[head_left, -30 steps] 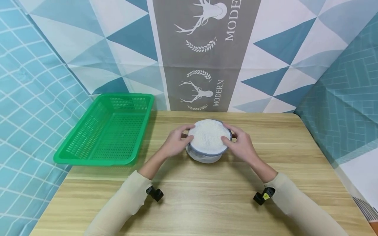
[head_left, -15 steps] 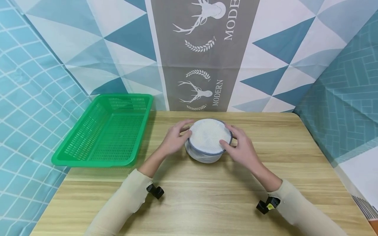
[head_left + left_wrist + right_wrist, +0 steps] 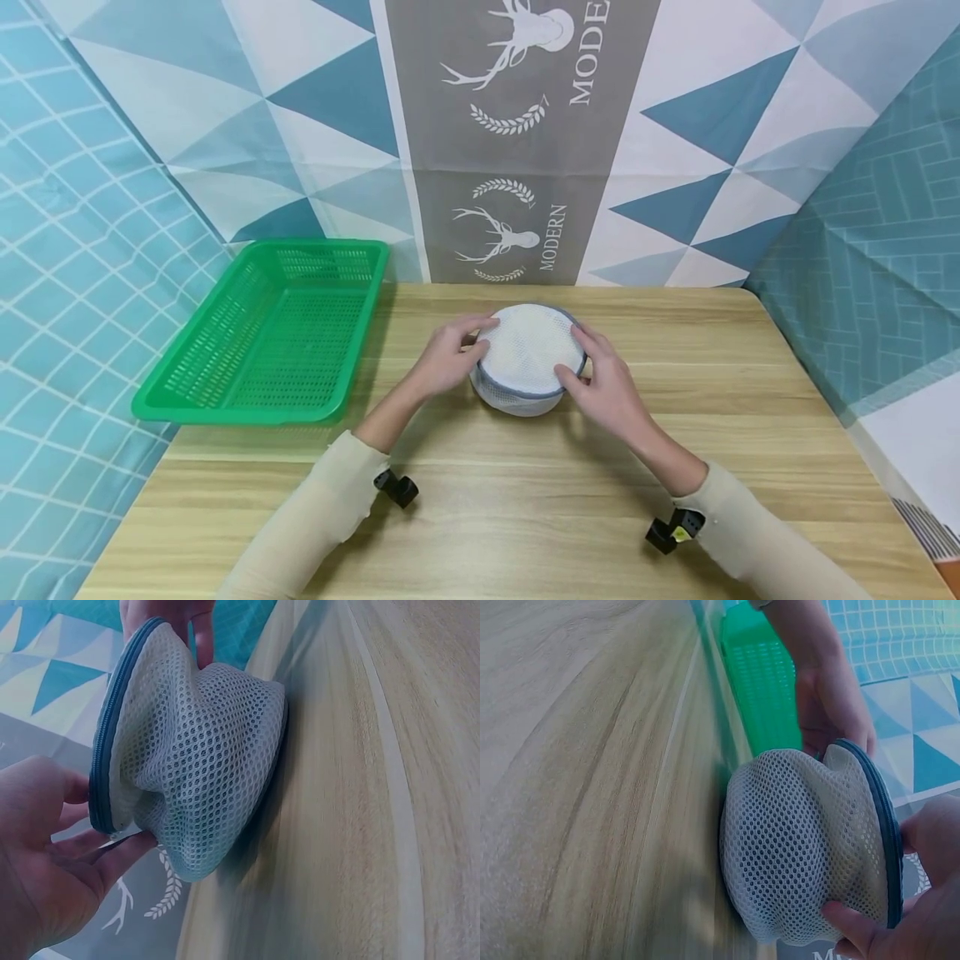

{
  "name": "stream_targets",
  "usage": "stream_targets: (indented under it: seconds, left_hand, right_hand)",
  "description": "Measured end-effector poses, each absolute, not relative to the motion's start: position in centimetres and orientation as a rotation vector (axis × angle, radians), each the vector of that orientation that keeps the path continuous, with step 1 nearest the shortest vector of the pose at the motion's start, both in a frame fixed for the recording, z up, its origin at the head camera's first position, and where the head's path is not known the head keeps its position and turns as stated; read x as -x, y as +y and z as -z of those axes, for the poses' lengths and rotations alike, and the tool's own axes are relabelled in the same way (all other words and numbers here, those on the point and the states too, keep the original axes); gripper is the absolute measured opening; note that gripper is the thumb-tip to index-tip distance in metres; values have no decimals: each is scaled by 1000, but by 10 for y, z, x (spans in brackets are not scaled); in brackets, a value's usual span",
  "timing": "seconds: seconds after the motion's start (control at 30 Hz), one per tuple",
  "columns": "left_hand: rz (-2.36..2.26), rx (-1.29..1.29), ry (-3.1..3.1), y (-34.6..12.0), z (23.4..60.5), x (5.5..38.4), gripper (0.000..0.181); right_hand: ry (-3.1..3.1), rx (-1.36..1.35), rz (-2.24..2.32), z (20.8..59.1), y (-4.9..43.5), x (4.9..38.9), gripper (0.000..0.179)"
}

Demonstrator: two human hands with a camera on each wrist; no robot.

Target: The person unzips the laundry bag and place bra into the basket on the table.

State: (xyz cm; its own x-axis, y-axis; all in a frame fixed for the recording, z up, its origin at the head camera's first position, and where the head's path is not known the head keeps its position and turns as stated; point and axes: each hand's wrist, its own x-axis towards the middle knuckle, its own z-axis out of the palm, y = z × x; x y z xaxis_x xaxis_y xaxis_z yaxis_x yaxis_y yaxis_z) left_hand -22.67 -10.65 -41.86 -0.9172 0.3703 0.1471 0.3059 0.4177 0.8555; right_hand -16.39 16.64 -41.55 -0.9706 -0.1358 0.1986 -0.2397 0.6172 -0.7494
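Observation:
A round white mesh laundry bag with a grey-blue zipper round its top stands on the wooden table in the head view. My left hand holds its left side, thumb on the top edge and fingers round the rim. On the opposite side my right hand grips the rim, its thumb on the lid's near right edge. In the left wrist view the mesh wall sags and creases below the zipper. The right wrist view shows a finger pressed against the mesh below the rim.
A green plastic basket with slotted walls stands at the table's left, beyond my left forearm. Patterned cloth hangs behind the table's back edge, with tiled-pattern sheets on both sides. The wooden tabletop stretches in front of the bag.
The left hand's fingers lifted off the rim half a second ago and now lie on it again. The right hand has shifted slightly along the rim. The bag stays nearly in place.

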Motion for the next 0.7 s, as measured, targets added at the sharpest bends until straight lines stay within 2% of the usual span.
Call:
stream_targets:
  seconds: [0.7]
  left_hand:
    - [-1486,-563,2658,-117,416,217,38]
  right_hand:
    - [-2675,-338,-1396,420,169,184,63]
